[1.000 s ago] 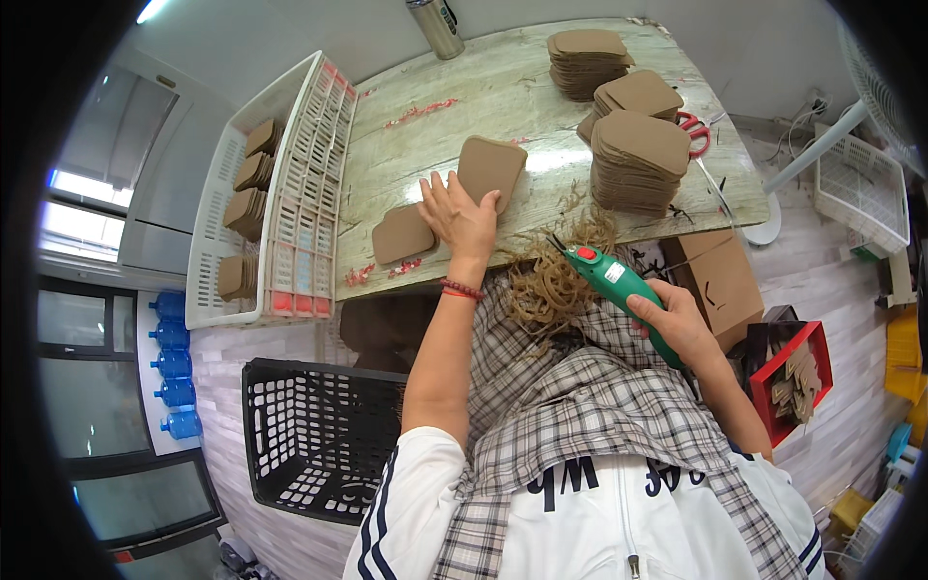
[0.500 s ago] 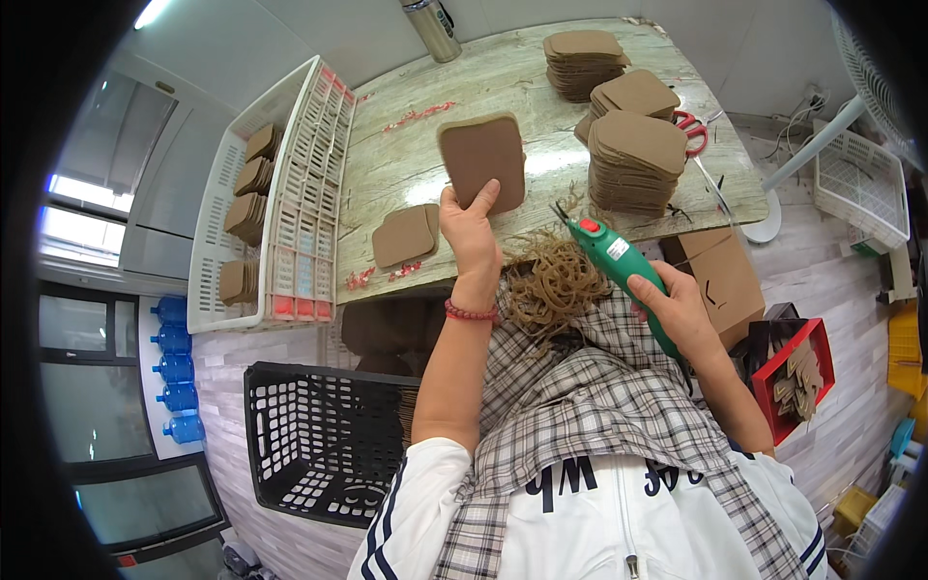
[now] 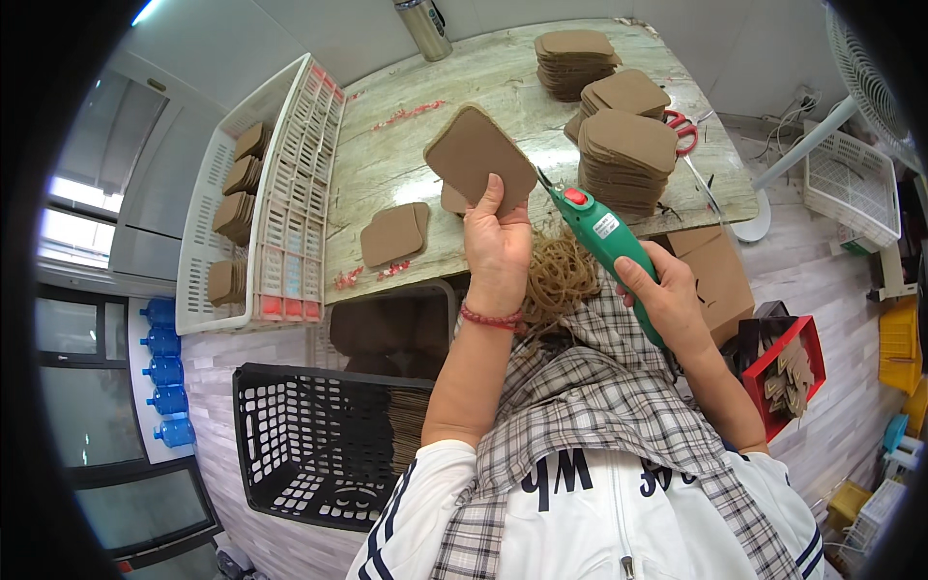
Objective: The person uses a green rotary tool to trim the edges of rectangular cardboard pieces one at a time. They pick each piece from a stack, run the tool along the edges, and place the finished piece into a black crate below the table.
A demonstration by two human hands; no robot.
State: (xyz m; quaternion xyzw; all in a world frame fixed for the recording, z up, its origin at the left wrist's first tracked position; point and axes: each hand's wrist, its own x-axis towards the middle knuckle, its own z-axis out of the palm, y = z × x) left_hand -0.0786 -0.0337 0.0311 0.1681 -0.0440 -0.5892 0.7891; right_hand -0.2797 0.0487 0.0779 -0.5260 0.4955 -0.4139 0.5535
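My left hand (image 3: 497,242) grips a flat brown rounded-square pad (image 3: 474,150) by its lower edge, thumb on top, raised over the table. My right hand (image 3: 665,298) is wrapped round green electric scissors (image 3: 607,237) with a red button. Their blade tip is at the pad's right edge; I cannot tell whether it touches. A tangle of thin brown trimmings (image 3: 561,280) lies on my checked apron (image 3: 570,396), below the scissors. Several loose pads (image 3: 394,235) lie on the table left of my left hand. Stacks of similar pads (image 3: 626,159) stand at the right.
Red-handled scissors (image 3: 684,135) lie beside the stacks on the table (image 3: 387,159). A white crate (image 3: 290,208) holding pads stands at the left. Below are a black crate (image 3: 309,435) with pads, a cardboard box (image 3: 720,280) and a red box (image 3: 817,367) with scraps.
My left hand has moved slightly right and turned the pad, so a corner points up. The electric scissors have come left to the pad's edge.
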